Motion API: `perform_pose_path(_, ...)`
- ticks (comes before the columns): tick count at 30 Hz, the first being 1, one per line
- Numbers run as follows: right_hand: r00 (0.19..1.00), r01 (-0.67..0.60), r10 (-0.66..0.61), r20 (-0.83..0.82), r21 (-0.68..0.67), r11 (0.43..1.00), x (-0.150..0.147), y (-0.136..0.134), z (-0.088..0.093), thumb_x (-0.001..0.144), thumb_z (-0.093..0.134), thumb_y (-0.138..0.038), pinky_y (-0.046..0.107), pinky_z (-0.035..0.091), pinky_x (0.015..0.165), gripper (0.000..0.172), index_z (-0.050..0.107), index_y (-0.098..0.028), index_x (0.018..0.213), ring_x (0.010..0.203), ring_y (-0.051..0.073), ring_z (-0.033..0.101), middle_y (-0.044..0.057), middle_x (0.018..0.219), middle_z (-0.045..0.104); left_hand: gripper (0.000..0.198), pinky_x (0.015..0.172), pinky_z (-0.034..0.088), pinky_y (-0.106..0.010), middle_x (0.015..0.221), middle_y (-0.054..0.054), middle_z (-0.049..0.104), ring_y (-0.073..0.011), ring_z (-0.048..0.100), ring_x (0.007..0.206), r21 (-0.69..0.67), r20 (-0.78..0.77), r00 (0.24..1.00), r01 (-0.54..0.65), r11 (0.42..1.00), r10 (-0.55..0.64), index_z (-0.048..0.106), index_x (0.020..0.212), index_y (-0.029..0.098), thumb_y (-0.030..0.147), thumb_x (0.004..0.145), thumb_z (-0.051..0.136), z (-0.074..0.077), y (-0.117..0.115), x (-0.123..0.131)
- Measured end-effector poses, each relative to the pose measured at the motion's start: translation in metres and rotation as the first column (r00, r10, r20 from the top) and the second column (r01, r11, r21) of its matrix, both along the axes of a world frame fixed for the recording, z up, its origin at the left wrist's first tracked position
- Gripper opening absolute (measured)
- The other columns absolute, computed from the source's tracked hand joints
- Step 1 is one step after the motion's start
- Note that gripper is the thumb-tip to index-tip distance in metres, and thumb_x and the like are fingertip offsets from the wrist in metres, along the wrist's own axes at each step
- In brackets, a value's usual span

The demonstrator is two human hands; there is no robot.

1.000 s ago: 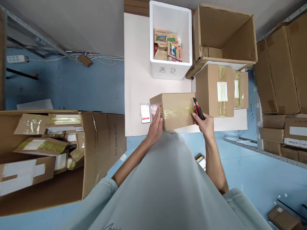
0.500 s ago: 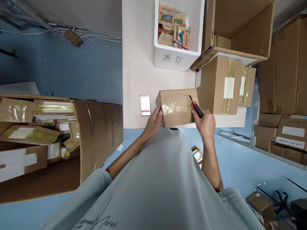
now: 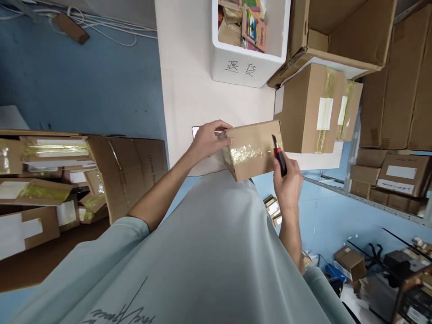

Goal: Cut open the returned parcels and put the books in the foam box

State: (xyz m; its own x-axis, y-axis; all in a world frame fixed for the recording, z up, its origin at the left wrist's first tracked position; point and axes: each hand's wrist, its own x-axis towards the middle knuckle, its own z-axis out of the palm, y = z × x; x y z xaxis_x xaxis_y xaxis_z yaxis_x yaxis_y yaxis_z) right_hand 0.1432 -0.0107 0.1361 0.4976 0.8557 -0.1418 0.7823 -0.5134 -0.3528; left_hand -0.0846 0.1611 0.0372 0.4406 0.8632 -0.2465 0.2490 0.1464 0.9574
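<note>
A taped cardboard box (image 3: 253, 157) is tilted at the near edge of the white table, close to my shirt, with shiny clear tape across its upward face. My left hand (image 3: 211, 139) grips its left end, the thumb at the taped face and the fingers at the far corner. In my right hand (image 3: 288, 182) is a black and red utility knife (image 3: 280, 161), its blade pointing away from me over the box's right end. A phone (image 3: 195, 131) lies mostly hidden under my left hand.
A white foam bin (image 3: 249, 67) with colourful small packs stands at the back. Right of it are an open carton (image 3: 351, 54) and taped boxes (image 3: 300, 112). A large carton (image 3: 131, 171) full of parcels is at left. Shelved boxes (image 3: 398, 175) stand at right.
My left hand has shifted up to the box's far left corner and now covers most of the phone. The box has turned slightly. The view has moved a little.
</note>
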Motion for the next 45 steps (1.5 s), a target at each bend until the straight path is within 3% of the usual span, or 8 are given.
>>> perform_pose_path(3, 0.959, -0.113, 0.089, -0.267, -0.074, 0.991, -0.034, -0.010, 0.013, 0.115, 0.050, -0.050, 0.041, 0.066, 0.097, 0.058, 0.060, -0.023, 0.166, 0.115, 0.030, 0.083, 0.013, 0.133, 0.083, 0.034, 0.110, 0.063, -0.049, 0.119, -0.006, 0.084, -0.0282, 0.077, 0.116, -0.042, 0.007, 1.000, -0.004, 0.999, 0.004, 0.082, 0.109, 0.023, 0.029, 0.076, 0.088, 0.000, 0.003, 0.000)
perform_pose_path(6, 0.928, -0.190, 0.140, -0.346, -0.113, 0.975, -0.066, -0.010, 0.011, 0.115, 0.049, -0.044, 0.038, 0.066, 0.094, 0.057, 0.056, -0.026, 0.169, 0.115, 0.030, 0.084, 0.011, 0.141, 0.083, 0.033, 0.108, 0.064, -0.049, 0.118, -0.007, 0.084, -0.0279, 0.077, 0.113, -0.083, 0.038, 0.999, -0.001, 0.997, 0.004, 0.082, 0.106, 0.022, 0.027, 0.074, 0.089, 0.000, 0.004, 0.001)
perform_pose_path(12, 0.954, -0.214, 0.155, -0.258, -0.217, 0.952, -0.092, 0.002, 0.003, 0.117, 0.044, -0.035, 0.037, 0.064, 0.090, 0.058, 0.051, -0.022, 0.173, 0.115, 0.031, 0.083, 0.012, 0.139, 0.083, 0.032, 0.107, 0.066, -0.048, 0.116, -0.005, 0.084, -0.0284, 0.077, 0.114, -0.103, 0.054, 0.998, -0.025, 0.994, 0.030, 0.082, 0.103, 0.022, 0.026, 0.072, 0.089, -0.002, 0.004, 0.001)
perform_pose_path(25, 0.949, -0.280, 0.313, -0.039, -0.562, 0.779, -0.117, 0.019, 0.039, 0.119, 0.036, -0.025, 0.030, 0.059, 0.079, 0.060, 0.039, -0.020, 0.178, 0.089, 0.025, 0.080, 0.013, 0.112, 0.084, 0.034, 0.108, 0.067, -0.051, 0.123, -0.005, 0.081, -0.0306, 0.073, 0.125, -0.059, 0.073, 0.996, -0.048, 0.997, 0.052, 0.080, 0.112, 0.024, 0.025, 0.078, 0.082, -0.009, -0.005, 0.003)
perform_pose_path(32, 0.937, -0.257, 0.349, -0.002, -0.679, 0.688, -0.120, -0.007, 0.044, 0.116, 0.037, -0.019, 0.030, 0.059, 0.074, 0.068, 0.027, -0.023, 0.183, 0.085, 0.024, 0.080, 0.012, 0.109, 0.083, 0.034, 0.111, 0.066, -0.049, 0.126, -0.006, 0.080, -0.0301, 0.073, 0.126, -0.034, 0.048, 0.997, -0.065, 0.997, 0.067, 0.080, 0.117, 0.023, 0.028, 0.083, 0.076, -0.006, -0.011, 0.004)
perform_pose_path(38, 0.935, -0.258, 0.350, -0.051, -0.774, 0.577, -0.120, -0.032, 0.037, 0.114, 0.044, -0.016, 0.032, 0.060, 0.074, 0.070, 0.033, -0.026, 0.182, 0.088, 0.026, 0.083, 0.012, 0.109, 0.081, 0.034, 0.108, 0.067, -0.045, 0.126, -0.006, 0.081, -0.0284, 0.073, 0.124, -0.033, 0.024, 0.995, -0.099, 0.995, 0.099, 0.079, 0.118, 0.022, 0.034, 0.086, 0.074, -0.002, -0.016, 0.005)
perform_pose_path(43, 0.935, -0.291, 0.341, -0.095, -0.752, 0.592, -0.113, -0.036, 0.051, 0.114, 0.045, -0.016, 0.031, 0.058, 0.070, 0.069, 0.036, -0.027, 0.181, 0.086, 0.026, 0.083, 0.011, 0.107, 0.082, 0.040, 0.110, 0.066, -0.046, 0.133, -0.008, 0.079, -0.0292, 0.071, 0.129, -0.016, 0.016, 0.998, -0.068, 0.998, 0.068, 0.078, 0.123, 0.023, 0.041, 0.088, 0.076, -0.006, -0.015, 0.003)
perform_pose_path(45, 0.942, -0.309, 0.315, -0.119, -0.679, 0.666, -0.103, -0.039, 0.063, 0.116, 0.045, -0.020, 0.031, 0.058, 0.069, 0.065, 0.039, -0.028, 0.180, 0.083, 0.025, 0.082, 0.010, 0.107, 0.083, 0.042, 0.112, 0.065, -0.047, 0.135, -0.008, 0.079, -0.0293, 0.072, 0.130, -0.013, 0.016, 0.997, -0.069, 0.998, 0.069, 0.077, 0.125, 0.022, 0.043, 0.088, 0.077, -0.009, -0.011, 0.004)
